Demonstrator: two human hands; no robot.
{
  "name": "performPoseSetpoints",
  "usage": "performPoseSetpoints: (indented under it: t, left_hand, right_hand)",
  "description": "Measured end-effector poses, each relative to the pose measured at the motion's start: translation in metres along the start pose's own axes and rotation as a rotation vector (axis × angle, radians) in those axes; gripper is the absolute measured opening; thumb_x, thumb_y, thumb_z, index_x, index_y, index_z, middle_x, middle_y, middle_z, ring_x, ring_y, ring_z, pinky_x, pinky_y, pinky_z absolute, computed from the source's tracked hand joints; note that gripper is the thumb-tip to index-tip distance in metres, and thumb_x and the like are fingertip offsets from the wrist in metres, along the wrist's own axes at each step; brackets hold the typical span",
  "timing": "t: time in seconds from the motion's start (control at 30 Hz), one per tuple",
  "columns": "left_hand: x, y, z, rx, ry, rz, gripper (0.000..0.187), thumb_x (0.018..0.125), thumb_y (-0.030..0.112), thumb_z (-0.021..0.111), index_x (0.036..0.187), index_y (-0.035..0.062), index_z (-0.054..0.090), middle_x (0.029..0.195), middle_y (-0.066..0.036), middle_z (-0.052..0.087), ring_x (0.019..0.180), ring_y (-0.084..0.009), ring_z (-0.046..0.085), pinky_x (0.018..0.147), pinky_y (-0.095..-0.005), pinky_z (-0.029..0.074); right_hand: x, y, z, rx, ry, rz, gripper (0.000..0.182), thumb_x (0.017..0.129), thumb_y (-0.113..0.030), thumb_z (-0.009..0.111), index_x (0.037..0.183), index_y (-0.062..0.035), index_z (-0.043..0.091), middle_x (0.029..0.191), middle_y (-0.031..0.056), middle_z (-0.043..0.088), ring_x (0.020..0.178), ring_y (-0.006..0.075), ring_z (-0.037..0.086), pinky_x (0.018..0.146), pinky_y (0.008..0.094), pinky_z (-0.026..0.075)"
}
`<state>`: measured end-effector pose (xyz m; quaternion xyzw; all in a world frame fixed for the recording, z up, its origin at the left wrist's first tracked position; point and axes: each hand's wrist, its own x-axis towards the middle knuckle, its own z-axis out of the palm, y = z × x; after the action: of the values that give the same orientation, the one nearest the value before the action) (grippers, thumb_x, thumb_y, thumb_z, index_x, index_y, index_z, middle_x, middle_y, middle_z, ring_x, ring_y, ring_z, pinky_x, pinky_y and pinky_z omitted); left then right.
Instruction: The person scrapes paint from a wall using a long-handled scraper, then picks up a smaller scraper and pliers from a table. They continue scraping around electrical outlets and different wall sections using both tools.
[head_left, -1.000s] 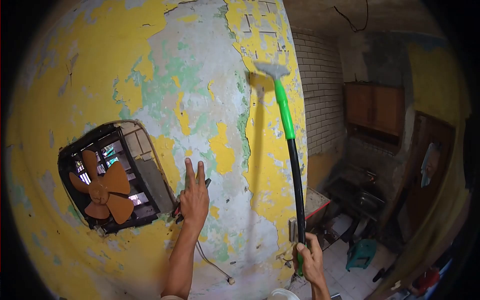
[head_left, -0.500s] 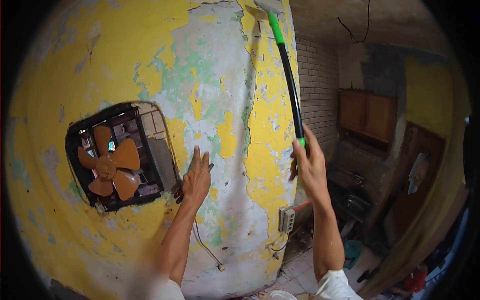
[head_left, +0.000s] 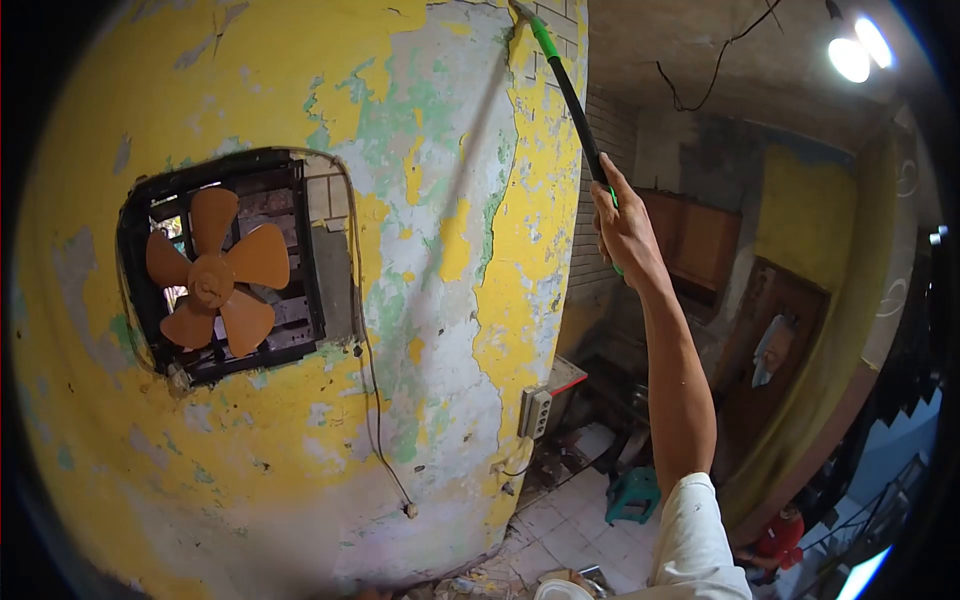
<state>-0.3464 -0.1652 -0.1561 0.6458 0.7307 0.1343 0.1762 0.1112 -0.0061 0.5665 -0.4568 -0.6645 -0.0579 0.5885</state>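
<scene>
My right hand (head_left: 627, 232) is raised on the right, its fingers wrapped round the lower green grip of a long-handled scraper (head_left: 575, 100). The black shaft leans up and left to a green collar. At the top edge of the view, the tool's head meets the wall (head_left: 445, 370) near its right corner; the blade itself is partly cut off. Yellow paint peels from this wall, baring grey and pale green patches. My left hand is out of view.
An orange fan (head_left: 211, 281) sits in a wall opening on the left, with a cable (head_left: 372, 390) hanging beside it. A power strip (head_left: 536, 412) is fixed near the corner. Beyond are a teal stool (head_left: 634, 494), wooden cabinets (head_left: 690, 235) and a person in red (head_left: 780, 538).
My right hand has risen with the scraper. My left hand, earlier in front of the wall with fingers spread and a dark object beside it, has left the view. The camera has turned right.
</scene>
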Motion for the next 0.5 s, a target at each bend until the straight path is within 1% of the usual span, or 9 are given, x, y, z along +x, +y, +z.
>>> performPoseSetpoints:
  t: [0.07, 0.1, 0.2, 0.23, 0.27, 0.33, 0.4, 0.43, 0.5]
  left_hand:
    - [-0.006, 0.006, 0.016, -0.044, -0.012, 0.017, 0.053, 0.1, 0.052, 0.068, 0.126, 0.0067, 0.076, 0.116, -0.025, 0.077, 0.106, -0.0392, 0.075, 0.092, -0.0518, 0.058]
    - [-0.004, 0.003, 0.02, -0.061, -0.018, 0.023, 0.053, 0.1, 0.052, 0.068, 0.126, 0.0066, 0.076, 0.116, -0.025, 0.077, 0.106, -0.0391, 0.075, 0.092, -0.0517, 0.058]
    - [-0.013, 0.0, 0.034, -0.099, -0.056, 0.048, 0.053, 0.1, 0.052, 0.068, 0.125, 0.0065, 0.076, 0.115, -0.024, 0.077, 0.105, -0.0388, 0.075, 0.091, -0.0515, 0.058]
    - [-0.022, 0.0, 0.042, -0.115, -0.079, 0.056, 0.053, 0.1, 0.052, 0.068, 0.125, 0.0064, 0.076, 0.115, -0.024, 0.077, 0.105, -0.0388, 0.075, 0.091, -0.0515, 0.057]
    - [-0.026, 0.002, 0.049, -0.134, -0.092, 0.062, 0.053, 0.1, 0.052, 0.068, 0.125, 0.0064, 0.076, 0.114, -0.024, 0.077, 0.105, -0.0387, 0.075, 0.091, -0.0514, 0.057]
    - [-0.028, 0.013, 0.06, -0.187, -0.098, 0.064, 0.053, 0.1, 0.052, 0.068, 0.125, 0.0063, 0.076, 0.114, -0.024, 0.077, 0.104, -0.0385, 0.075, 0.091, -0.0513, 0.057]
    - [-0.039, 0.01, 0.066, -0.22, -0.106, 0.041, 0.053, 0.1, 0.052, 0.068, 0.125, 0.0062, 0.076, 0.113, -0.024, 0.077, 0.104, -0.0384, 0.075, 0.091, -0.0512, 0.057]
    - [-0.044, 0.002, 0.064, -0.224, -0.11, 0.03, 0.053, 0.1, 0.052, 0.068, 0.125, 0.0061, 0.076, 0.113, -0.024, 0.077, 0.104, -0.0383, 0.075, 0.09, -0.0511, 0.057]
    - [-0.052, -0.007, 0.063, -0.228, -0.12, 0.016, 0.053, 0.1, 0.052, 0.068, 0.124, 0.006, 0.076, 0.113, -0.024, 0.077, 0.103, -0.0382, 0.075, 0.09, -0.051, 0.057]
  right_hand:
    - [0.003, -0.016, 0.003, -0.004, -0.018, 0.05, 0.065, 0.117, -0.037, 0.048, 0.174, -0.0136, 0.026, 0.062, -0.0033, 0.043, 0.049, 0.0063, 0.04, 0.044, 0.0301, 0.038]
    - [0.005, -0.026, 0.004, -0.015, -0.021, 0.044, 0.065, 0.117, -0.037, 0.048, 0.174, -0.0136, 0.026, 0.062, -0.0033, 0.043, 0.049, 0.0063, 0.04, 0.044, 0.0301, 0.038]
    - [0.006, -0.045, 0.004, 0.03, -0.021, 0.154, 0.062, 0.118, -0.034, 0.046, 0.174, -0.0163, 0.026, 0.06, -0.0014, 0.046, 0.047, 0.0083, 0.039, 0.044, 0.0331, 0.038]
    - [0.009, -0.03, 0.012, -0.076, 0.018, 0.079, 0.062, 0.118, -0.035, 0.046, 0.174, -0.0169, 0.027, 0.06, 0.0001, 0.048, 0.046, 0.0093, 0.042, 0.046, 0.0347, 0.041]
    - [0.005, -0.017, 0.018, -0.137, 0.029, 0.059, 0.061, 0.118, -0.035, 0.045, 0.174, -0.0167, 0.027, 0.06, 0.0014, 0.051, 0.046, 0.0099, 0.043, 0.046, 0.0348, 0.042]
    - [-0.001, -0.025, 0.025, -0.201, 0.028, 0.012, 0.061, 0.118, -0.035, 0.044, 0.174, -0.0164, 0.027, 0.061, 0.0026, 0.053, 0.045, 0.0105, 0.044, 0.046, 0.0349, 0.043]
    - [-0.006, -0.029, 0.034, -0.28, 0.084, 0.102, 0.06, 0.118, -0.035, 0.043, 0.173, -0.0174, 0.028, 0.062, 0.0053, 0.058, 0.043, 0.0114, 0.045, 0.045, 0.0349, 0.045]
    - [-0.002, -0.028, 0.036, -0.257, 0.086, 0.101, 0.06, 0.117, -0.035, 0.044, 0.173, -0.0186, 0.03, 0.066, 0.0081, 0.063, 0.044, 0.0124, 0.047, 0.047, 0.0378, 0.048]
    - [-0.007, -0.026, 0.038, -0.178, 0.087, 0.114, 0.059, 0.117, -0.035, 0.046, 0.173, -0.0212, 0.032, 0.068, 0.0097, 0.065, 0.045, 0.0152, 0.05, 0.05, 0.0417, 0.051]
